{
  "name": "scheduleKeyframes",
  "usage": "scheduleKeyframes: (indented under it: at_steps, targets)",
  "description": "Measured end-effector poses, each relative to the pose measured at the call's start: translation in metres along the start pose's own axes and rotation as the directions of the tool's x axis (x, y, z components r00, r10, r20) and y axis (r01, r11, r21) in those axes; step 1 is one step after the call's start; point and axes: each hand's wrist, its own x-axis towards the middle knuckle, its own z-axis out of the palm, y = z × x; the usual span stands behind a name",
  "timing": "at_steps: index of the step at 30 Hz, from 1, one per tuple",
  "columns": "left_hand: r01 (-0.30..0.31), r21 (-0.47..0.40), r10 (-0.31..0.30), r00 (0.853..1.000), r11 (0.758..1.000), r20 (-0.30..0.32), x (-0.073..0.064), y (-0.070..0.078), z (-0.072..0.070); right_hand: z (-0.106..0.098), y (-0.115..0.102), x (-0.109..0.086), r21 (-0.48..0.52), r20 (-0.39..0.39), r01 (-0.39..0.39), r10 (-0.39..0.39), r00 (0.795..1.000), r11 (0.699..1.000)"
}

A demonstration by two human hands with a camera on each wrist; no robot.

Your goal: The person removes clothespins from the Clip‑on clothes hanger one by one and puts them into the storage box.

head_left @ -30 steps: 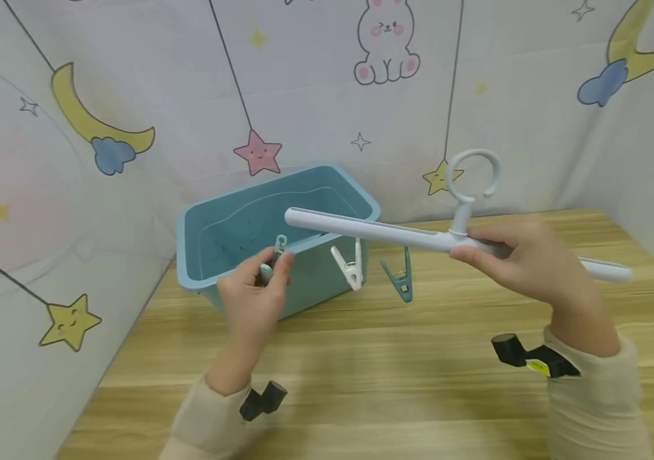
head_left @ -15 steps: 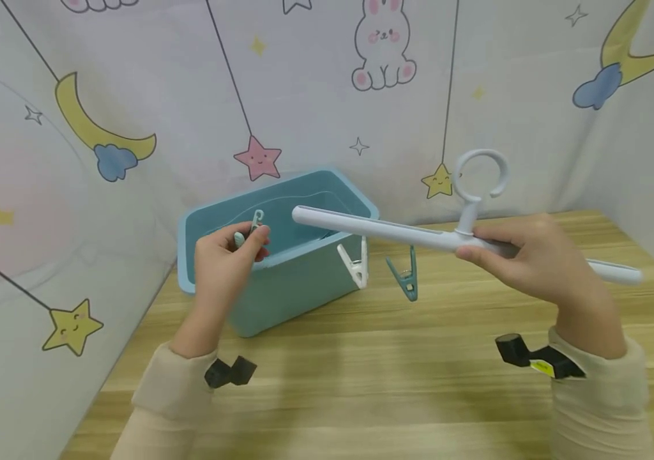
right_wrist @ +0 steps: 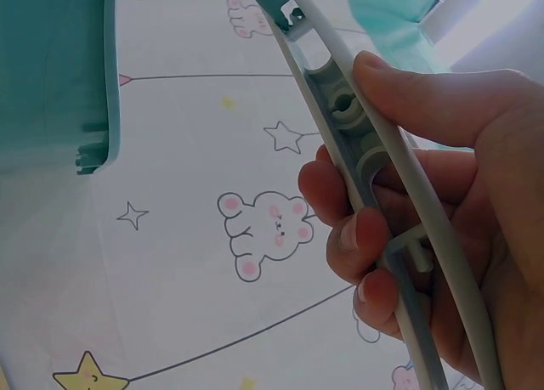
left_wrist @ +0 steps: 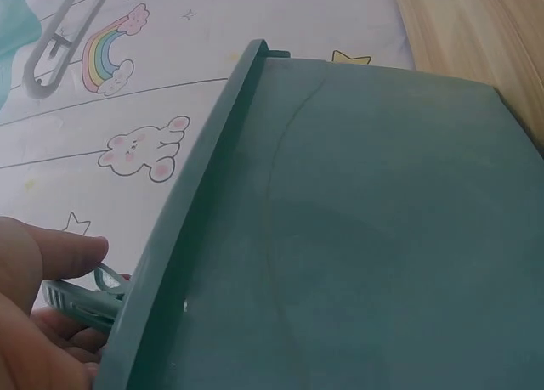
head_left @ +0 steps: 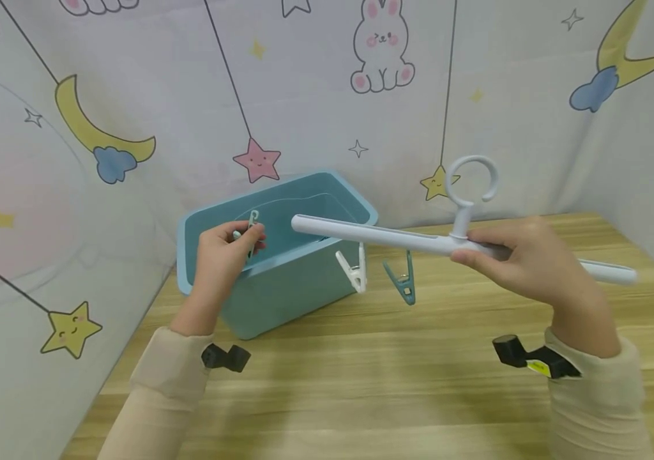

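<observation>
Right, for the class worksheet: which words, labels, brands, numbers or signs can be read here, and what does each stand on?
None can be read.
Too small and blurred: any marking on the bright yellow patch of the black device at the right wrist.
No lettering shows on the white plastic hanger or blue-green plastic tub.
The white printed backdrop shows drawings, no words.

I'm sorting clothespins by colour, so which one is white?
The white clothespin hangs below the hanger, nearer the left hand than the dark teal clothespin beside it; the third, a greenish clothespin, is pinched in that hand.
</observation>
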Motion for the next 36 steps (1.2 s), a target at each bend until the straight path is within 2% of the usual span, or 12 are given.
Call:
scheduleKeyframes:
  at_steps: [3,7,10,14,17,29,36]
  targets:
    - [0.023,0.078,-0.025,1.000,0.997,0.015,0.0016,0.0005,-0.0001,0.0000,-0.0005,0.0003,0.000,0.010,-0.010,0.010,1.000,1.000]
    - [0.025,0.203,-0.035,0.998,0.979,0.044,0.0019,0.0033,0.0003,0.0001,-0.0005,0.0011,0.004,0.033,-0.022,0.022,0.999,1.000]
    - [0.012,0.255,-0.032,0.997,0.967,0.073,0.0021,0.0051,0.0013,0.0007,0.0000,0.0015,0.006,0.049,-0.026,0.026,0.998,1.000]
    - [0.021,0.308,-0.062,0.991,0.951,0.122,0.0039,0.0048,0.0019,0.0010,0.0007,0.0015,0.012,0.056,-0.030,0.030,0.998,0.999]
    - [0.029,0.325,-0.081,0.986,0.945,0.147,0.0057,0.0035,0.0016,0.0006,0.0007,0.0018,0.015,0.056,-0.030,0.029,0.998,0.999]
    - [0.022,0.328,-0.090,0.977,0.944,0.194,0.0078,-0.0006,0.0024,-0.0001,-0.0019,0.0013,0.022,0.073,-0.061,0.060,0.996,0.998]
    - [0.028,0.338,-0.103,0.973,0.941,0.205,0.0066,0.0002,0.0033,0.0001,-0.0015,0.0004,0.025,0.073,-0.055,0.053,0.996,0.998]
